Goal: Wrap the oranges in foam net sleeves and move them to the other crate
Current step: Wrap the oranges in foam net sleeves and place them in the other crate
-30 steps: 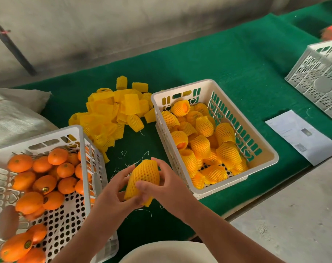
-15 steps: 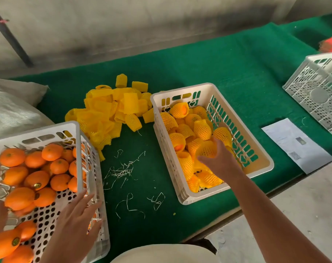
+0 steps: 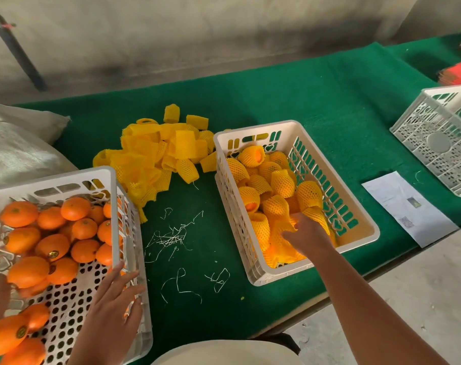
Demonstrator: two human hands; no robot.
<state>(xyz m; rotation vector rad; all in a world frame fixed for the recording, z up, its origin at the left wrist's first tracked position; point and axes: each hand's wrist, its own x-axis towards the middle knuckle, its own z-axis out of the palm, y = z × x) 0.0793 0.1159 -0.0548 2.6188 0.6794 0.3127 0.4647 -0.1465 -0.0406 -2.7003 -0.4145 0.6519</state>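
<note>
Setting the wrapped orange [image 3: 290, 234] down among those at 3 o'clock, the right hand [image 3: 307, 234] should release gently, its fingers' state hidden, while the left hand [image 3: 113, 306], fingers wide, reaches the bare oranges [image 3: 52, 233] at 9 o'clock.

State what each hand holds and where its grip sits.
Left hand holds nothing. Right hand is down among the wrapped oranges; whether it grips one cannot be told.

Right hand [image 3: 307, 234] among wrapped oranges [image 3: 279, 185] in crate [image 3: 361, 219].
</note>
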